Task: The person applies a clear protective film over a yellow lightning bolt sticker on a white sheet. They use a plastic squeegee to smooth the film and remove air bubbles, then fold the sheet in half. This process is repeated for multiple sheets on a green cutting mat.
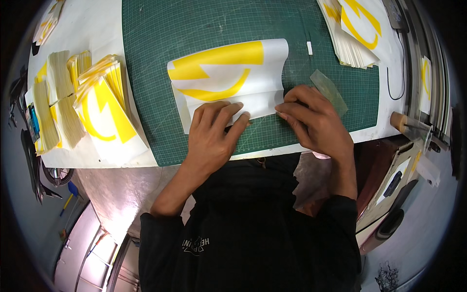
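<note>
A white sheet with a yellow printed shape point(219, 61) lies on a green cutting mat point(160, 29), its far part bowed up in a curl and its near part creased. My left hand point(214, 129) holds the near edge, with curved fingers pressed on the sheet and the thumb close to the index finger. At the near right corner, my right hand point(311, 117) pinches the sheet between thumb and fingertips. Beyond the right hand is a translucent flat piece point(329, 90), partly covered by that hand. What lies under the left palm is hidden.
Fanned stacks of yellow-and-white sheets point(104, 107) and bundled sheets point(63, 107) are on the left of the white table point(92, 22). Another stack point(348, 41) stands at the far right, near a black cable point(403, 73). A small white strip point(309, 47) lies on the mat.
</note>
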{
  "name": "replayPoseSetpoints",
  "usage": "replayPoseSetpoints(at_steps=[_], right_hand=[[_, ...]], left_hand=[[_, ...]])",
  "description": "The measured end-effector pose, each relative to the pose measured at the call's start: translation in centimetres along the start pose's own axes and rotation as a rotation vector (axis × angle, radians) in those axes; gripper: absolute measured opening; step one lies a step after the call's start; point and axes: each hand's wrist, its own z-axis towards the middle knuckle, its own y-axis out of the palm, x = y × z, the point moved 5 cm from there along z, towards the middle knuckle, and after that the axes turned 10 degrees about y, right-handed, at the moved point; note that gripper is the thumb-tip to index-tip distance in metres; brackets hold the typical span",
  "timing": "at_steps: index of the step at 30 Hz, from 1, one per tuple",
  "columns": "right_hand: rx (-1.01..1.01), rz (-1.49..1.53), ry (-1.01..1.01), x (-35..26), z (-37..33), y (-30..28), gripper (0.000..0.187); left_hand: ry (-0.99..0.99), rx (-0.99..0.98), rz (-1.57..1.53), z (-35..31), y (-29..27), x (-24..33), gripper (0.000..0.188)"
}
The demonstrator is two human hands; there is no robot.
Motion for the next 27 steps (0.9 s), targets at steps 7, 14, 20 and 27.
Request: replayPoseSetpoints(at_steps=[7,14,20,27], right_hand=[[-0.026,0.011,0.010,0.1,-0.4,0.2,0.016],[-0.019,0.007,0.043,0.7,-1.3,-0.3,0.019],[0.008,0.089,0.129,1.9,-2.1,-1.7,0.022],[-0.013,0.027,0.003,0.8,-0.8,0.0,0.016]], left_hand=[[0.014,0.018,0.038,-0.1,-0.2,0.1,0.028],[0.009,0.014,0.041,0.1,-0.3,0.1,0.024],[-0.001,0.013,0.006,-0.1,0.0,-0.1,0.031],[0.016,0.031,0.029,0.2,-0.1,0.0,0.024]])
